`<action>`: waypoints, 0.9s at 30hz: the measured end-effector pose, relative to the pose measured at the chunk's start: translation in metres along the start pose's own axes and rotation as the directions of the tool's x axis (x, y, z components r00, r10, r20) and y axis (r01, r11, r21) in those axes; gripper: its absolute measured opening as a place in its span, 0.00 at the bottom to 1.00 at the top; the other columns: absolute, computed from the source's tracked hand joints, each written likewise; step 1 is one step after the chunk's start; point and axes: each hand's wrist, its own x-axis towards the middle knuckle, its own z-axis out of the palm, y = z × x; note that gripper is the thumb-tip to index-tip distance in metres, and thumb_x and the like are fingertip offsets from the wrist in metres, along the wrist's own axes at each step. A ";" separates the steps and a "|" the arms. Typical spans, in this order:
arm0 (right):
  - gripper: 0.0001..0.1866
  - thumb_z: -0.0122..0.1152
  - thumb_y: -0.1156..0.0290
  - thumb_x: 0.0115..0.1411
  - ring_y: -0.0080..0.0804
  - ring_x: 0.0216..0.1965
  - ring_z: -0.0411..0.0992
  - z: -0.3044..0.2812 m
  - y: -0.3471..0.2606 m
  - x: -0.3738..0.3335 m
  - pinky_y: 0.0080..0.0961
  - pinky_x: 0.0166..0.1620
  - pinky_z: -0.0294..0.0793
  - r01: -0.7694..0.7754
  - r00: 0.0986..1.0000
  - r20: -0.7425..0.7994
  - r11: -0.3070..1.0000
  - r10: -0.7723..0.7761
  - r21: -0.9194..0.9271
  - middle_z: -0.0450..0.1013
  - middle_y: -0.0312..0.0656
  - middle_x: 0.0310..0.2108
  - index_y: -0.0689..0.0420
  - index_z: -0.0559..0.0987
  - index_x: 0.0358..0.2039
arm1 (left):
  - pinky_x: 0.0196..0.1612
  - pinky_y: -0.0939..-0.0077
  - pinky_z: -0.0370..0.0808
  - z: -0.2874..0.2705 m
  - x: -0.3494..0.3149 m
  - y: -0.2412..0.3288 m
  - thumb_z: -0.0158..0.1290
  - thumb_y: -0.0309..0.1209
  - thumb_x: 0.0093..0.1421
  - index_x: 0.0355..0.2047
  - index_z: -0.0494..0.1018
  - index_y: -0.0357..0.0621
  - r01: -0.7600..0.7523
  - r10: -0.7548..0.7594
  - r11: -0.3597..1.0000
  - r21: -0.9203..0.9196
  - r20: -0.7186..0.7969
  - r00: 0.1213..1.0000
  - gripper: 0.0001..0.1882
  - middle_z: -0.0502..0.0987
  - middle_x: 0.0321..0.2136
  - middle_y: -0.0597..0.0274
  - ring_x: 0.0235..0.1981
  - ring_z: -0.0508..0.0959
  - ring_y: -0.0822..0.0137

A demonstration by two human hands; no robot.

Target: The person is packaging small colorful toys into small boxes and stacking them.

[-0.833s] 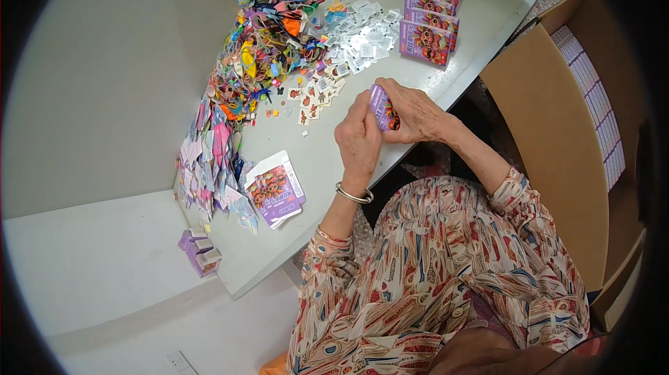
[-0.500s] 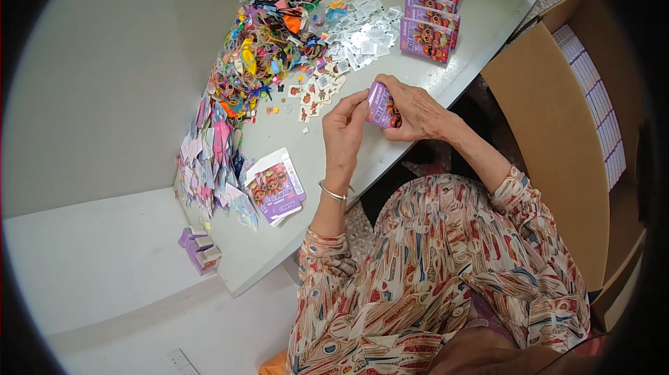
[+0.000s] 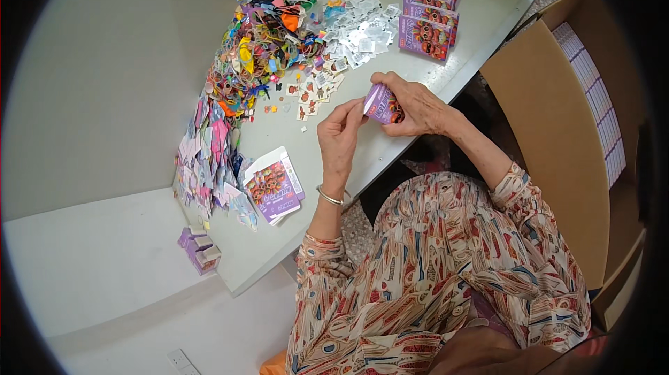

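Small purple carton held between two grips at the worktop's near edge

The right grip is closed around the carton, thumb and fingers on opposite edges, its printed face showing. The left grip is narrow, fingertips pinched at the carton's left end, where a pale strip looks like a flap. Presumably the right steadies the box so that the left's fingertips can work that end; what lies inside cannot be told.

Beyond the right grip, purple cartons overlap in a row, probably to keep them compact and within reach. They are crisp-edged, glossy card. Left of the left grip and nearer the person lie flat carton blanks, smooth and thin. Ahead of the left grip spread small picture cards, shiny whitish sachets and a tangled heap of colourful bands and trinkets; farther left are crinkly pastel packets. Right of the right grip, a brown corrugated box holds tightly ranked cartons, perhaps stacked so to save room.
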 end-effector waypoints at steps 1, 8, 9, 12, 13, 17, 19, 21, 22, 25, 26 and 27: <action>0.41 0.63 0.68 0.41 0.53 0.37 0.72 0.000 -0.001 0.000 0.38 0.42 0.73 0.001 1.000 0.003 1.000 -0.001 -0.007 0.67 0.53 0.42 0.56 0.58 0.57 | 0.37 0.83 0.73 0.001 -0.001 -0.001 0.51 0.27 0.64 0.43 0.77 0.33 0.000 0.000 1.000 0.001 -0.002 1.000 0.11 0.79 0.33 0.63 0.31 0.75 0.77; 0.42 0.63 0.67 0.41 0.54 0.37 0.72 0.000 0.002 0.002 0.39 0.41 0.73 -0.015 1.000 0.002 1.000 0.015 -0.007 0.67 0.55 0.43 0.58 0.57 0.57 | 0.33 0.80 0.73 0.018 -0.005 -0.001 0.51 0.26 0.63 0.41 0.77 0.34 -0.151 0.194 0.915 0.375 -0.081 0.978 0.10 0.79 0.27 0.58 0.28 0.76 0.77; 0.42 0.64 0.66 0.40 0.55 0.37 0.71 -0.001 0.001 0.002 0.40 0.41 0.73 -0.022 1.000 0.005 1.000 0.022 -0.010 0.67 0.55 0.42 0.58 0.57 0.57 | 0.34 0.78 0.74 0.020 -0.007 0.001 0.51 0.26 0.63 0.41 0.76 0.34 -0.152 0.212 0.879 0.453 -0.084 0.974 0.10 0.80 0.28 0.54 0.28 0.77 0.74; 0.43 0.64 0.65 0.39 0.56 0.37 0.71 -0.001 0.003 0.001 0.41 0.41 0.73 -0.010 1.000 -0.020 1.000 0.010 -0.022 0.67 0.56 0.42 0.58 0.57 0.58 | 0.36 0.72 0.75 0.025 -0.008 -0.001 0.50 0.25 0.63 0.43 0.75 0.35 -0.241 0.313 0.813 0.530 -0.049 0.949 0.10 0.81 0.34 0.49 0.32 0.81 0.63; 0.44 0.64 0.64 0.39 0.56 0.37 0.71 -0.001 0.007 0.000 0.41 0.41 0.73 0.007 0.999 -0.045 1.000 -0.008 -0.027 0.67 0.56 0.41 0.59 0.57 0.58 | 0.36 0.72 0.75 0.027 -0.010 0.000 0.50 0.25 0.63 0.43 0.75 0.35 -0.255 0.320 0.814 0.522 -0.036 0.947 0.10 0.81 0.34 0.49 0.32 0.81 0.63; 0.43 0.63 0.64 0.40 0.56 0.38 0.70 0.003 0.008 -0.001 0.42 0.41 0.73 0.049 0.997 -0.053 0.999 -0.049 -0.002 0.66 0.55 0.40 0.60 0.58 0.58 | 0.42 0.69 0.76 0.032 -0.017 -0.008 0.50 0.23 0.62 0.45 0.75 0.35 -0.274 0.365 0.792 0.546 -0.064 0.929 0.12 0.79 0.42 0.47 0.40 0.81 0.54; 0.43 0.63 0.64 0.40 0.56 0.38 0.71 0.004 0.007 -0.001 0.41 0.41 0.73 0.038 0.998 -0.056 0.999 -0.039 -0.011 0.66 0.55 0.41 0.60 0.58 0.58 | 0.45 0.68 0.76 0.033 -0.018 -0.009 0.50 0.22 0.61 0.45 0.75 0.35 -0.301 0.423 0.736 0.606 -0.064 0.904 0.12 0.78 0.44 0.46 0.44 0.80 0.54; 0.43 0.63 0.64 0.40 0.55 0.38 0.71 0.002 0.006 -0.004 0.41 0.41 0.73 0.029 0.999 -0.042 1.000 -0.029 0.001 0.66 0.56 0.41 0.60 0.58 0.57 | 0.45 0.68 0.76 0.037 -0.016 -0.012 0.50 0.22 0.61 0.45 0.74 0.35 -0.336 0.452 0.733 0.592 -0.054 0.890 0.12 0.79 0.43 0.47 0.44 0.80 0.55; 0.43 0.63 0.64 0.40 0.55 0.38 0.71 0.003 0.006 -0.004 0.41 0.41 0.73 0.031 0.998 -0.050 0.999 -0.032 -0.010 0.66 0.56 0.41 0.60 0.58 0.57 | 0.44 0.69 0.76 0.037 -0.015 -0.013 0.51 0.22 0.61 0.45 0.74 0.34 -0.349 0.470 0.730 0.588 -0.060 0.881 0.12 0.79 0.41 0.48 0.43 0.81 0.56; 0.42 0.62 0.65 0.41 0.55 0.37 0.71 0.002 0.001 -0.004 0.41 0.41 0.73 -0.002 0.998 -0.065 1.000 0.002 -0.010 0.66 0.56 0.41 0.62 0.57 0.57 | 0.47 0.71 0.74 0.028 -0.008 -0.010 0.51 0.22 0.61 0.46 0.73 0.34 -0.131 0.172 0.916 0.380 -0.077 0.982 0.13 0.79 0.43 0.50 0.44 0.80 0.57; 0.42 0.63 0.65 0.40 0.55 0.38 0.71 0.000 -0.001 -0.006 0.41 0.42 0.72 -0.051 0.996 -0.076 0.996 0.045 -0.071 0.67 0.56 0.42 0.63 0.58 0.57 | 0.47 0.71 0.74 0.028 -0.008 -0.010 0.51 0.22 0.61 0.46 0.73 0.34 -0.131 0.175 0.916 0.378 -0.083 0.981 0.13 0.79 0.43 0.50 0.44 0.80 0.57; 0.43 0.64 0.66 0.39 0.55 0.39 0.71 -0.002 -0.005 -0.005 0.41 0.43 0.72 -0.095 0.993 -0.083 0.987 0.085 -0.126 0.67 0.55 0.42 0.64 0.59 0.56 | 0.50 0.71 0.72 0.030 -0.010 -0.007 0.52 0.23 0.61 0.48 0.72 0.34 -0.188 0.229 0.933 0.307 -0.105 0.968 0.14 0.77 0.45 0.50 0.47 0.77 0.58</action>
